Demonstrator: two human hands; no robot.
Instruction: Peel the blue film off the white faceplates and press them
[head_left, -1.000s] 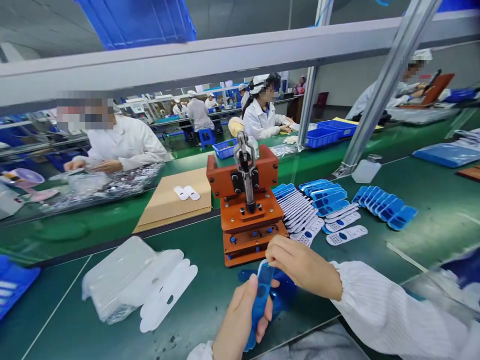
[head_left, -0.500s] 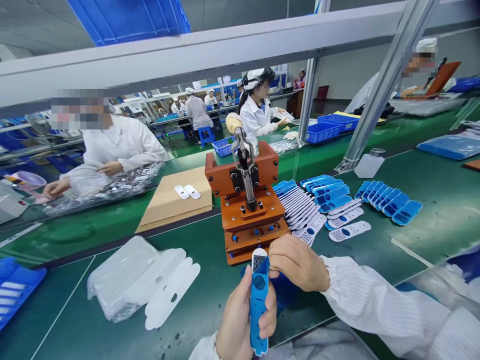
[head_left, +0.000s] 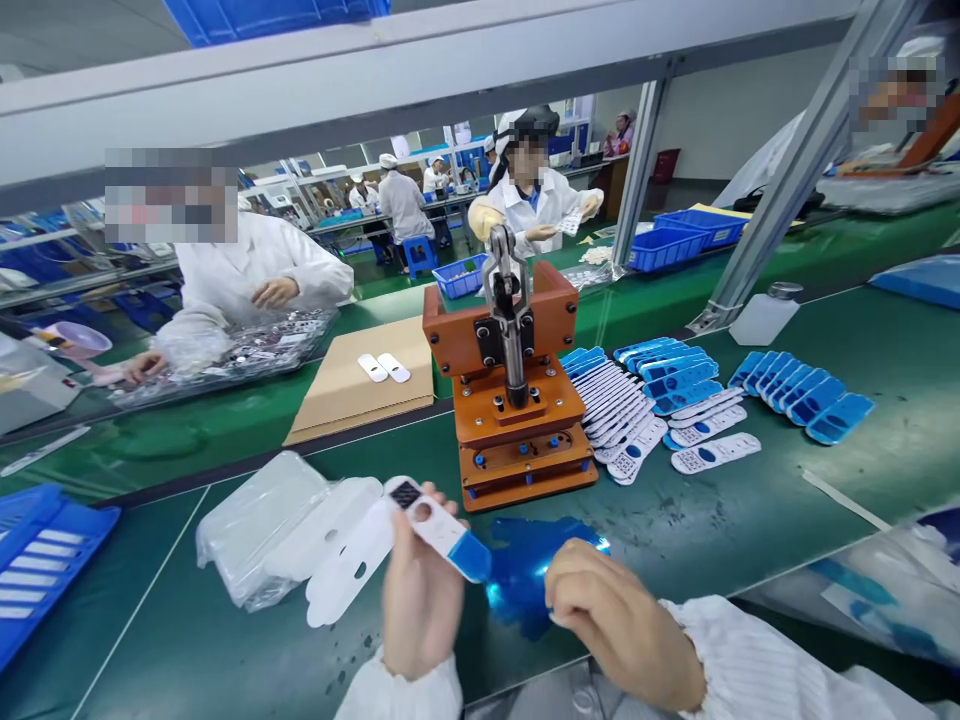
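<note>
A white remote-control faceplate with a dark grid of button holes and a round hole is tilted in my left hand, which is closed around its edges. Blue shows only at its lower right end. My right hand is pinched beside shiny blue film, its fingertips at the film's edge. Where the film in my fingers ends and film lying on the bench begins is hard to see. An orange press fixture with a metal toggle clamp stands just beyond both hands.
Right of the press lie rows of white faceplates and blue-filmed plates. White sheets and a plastic-wrapped stack lie left. A cardboard sheet holds two small white plates. Co-workers sit across the bench, beyond a metal frame post.
My left hand has moved left and turned the faceplate. Blue film that covered most of it now shows only at one end. My right hand has moved down, away from the plate.
</note>
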